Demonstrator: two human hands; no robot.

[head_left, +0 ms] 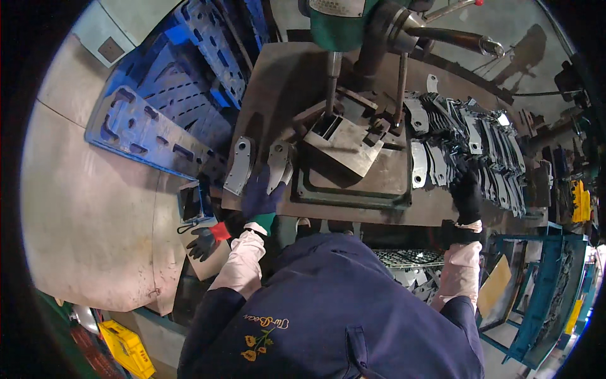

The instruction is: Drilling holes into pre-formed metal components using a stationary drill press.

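Note:
My left hand (259, 194), in a dark blue glove and smeared by motion, is at the lower end of a small stack of grey metal plates (278, 158). Its fingers do not show clearly. Beside that stack lies another metal plate (240, 165) with a hole near its end. My right hand (466, 197), in a black glove, reaches to the near side of a large pile of similar plates (435, 163) at the right; its fingertips merge with the dark pile. Between my hands, a steel block fixture (346, 146) sits under the spindle (333, 79) of a green drill press (338, 31).
The press's handle (451, 39) sticks out to the right over the worktable (268, 82). Blue plastic pallets (158, 132) lean at the left. A black-and-red glove (205, 243) lies left of my forearm. A blue metal frame (546, 297) stands at the lower right.

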